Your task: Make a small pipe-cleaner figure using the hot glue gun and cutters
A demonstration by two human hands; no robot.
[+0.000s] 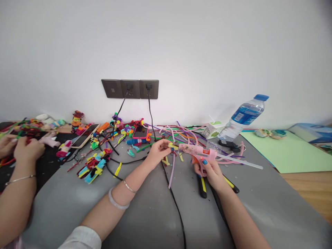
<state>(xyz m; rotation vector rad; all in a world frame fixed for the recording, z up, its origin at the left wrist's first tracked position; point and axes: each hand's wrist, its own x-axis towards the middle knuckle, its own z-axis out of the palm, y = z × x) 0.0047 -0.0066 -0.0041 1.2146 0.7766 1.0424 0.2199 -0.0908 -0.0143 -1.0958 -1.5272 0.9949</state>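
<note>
My right hand (211, 173) is wrapped around the handle of a pink hot glue gun (197, 150), whose nozzle points left. A long translucent glue stick (243, 161) juts from its rear. My left hand (160, 152) pinches a small yellow fuzzy piece (173, 146) right at the nozzle; whether the two touch I cannot tell. More yellow fuzzy bits (166, 160) lie just below my left fingers. Beneath my right hand rest black-and-yellow handled pliers (202, 186), their jaws hidden.
Colourful pipe-cleaner figures (94, 166) lie at the left, near two phones (84, 135). Loose pipe cleaners (181, 133) spread along the wall. A tilted water bottle (242, 116), car key (229, 145) and green paper (282, 155) are rightward. Black cables (176, 204) cross the table. A co-worker's hands (27, 148) work far left.
</note>
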